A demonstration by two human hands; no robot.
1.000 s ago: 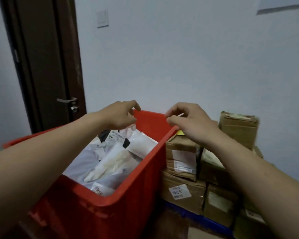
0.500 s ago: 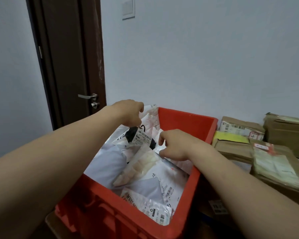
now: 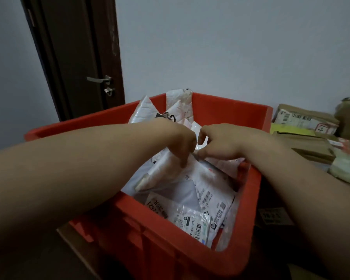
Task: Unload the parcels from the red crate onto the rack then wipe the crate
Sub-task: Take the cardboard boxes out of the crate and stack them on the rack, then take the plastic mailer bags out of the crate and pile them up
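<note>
The red crate (image 3: pixel 226 110) is in front of me and it is full of parcels (image 3: pixel 202 195), so I judge the unloading is only at its start, or at least far from finished. Soft plastic bags fill the crate from the near right corner, where a labelled bag (image 3: pixel 192 221) with a barcode lies on top, up to the far wall, where two bags (image 3: pixel 178 102) stand above the rim.

Both hands are inside the crate, near its middle. My left hand (image 3: pixel 182 142) has its fingers curled downward and pinches the upper edge of a white parcel (image 3: pixel 168 176) which lies on top of the pile. My right hand (image 3: pixel 220 142) is just beside the left one, with fingers bent, at the same edge. I cannot tell if it really holds the bag or only touches it.

Outside the right wall of the crate I see cardboard boxes (image 3: pixel 303 122) in a pile. I cannot tell if they lie on the rack, because what carries them is hidden.

Almost everything is left: each parcel must go out, and after that the wiping. No cloth is visible.
</note>
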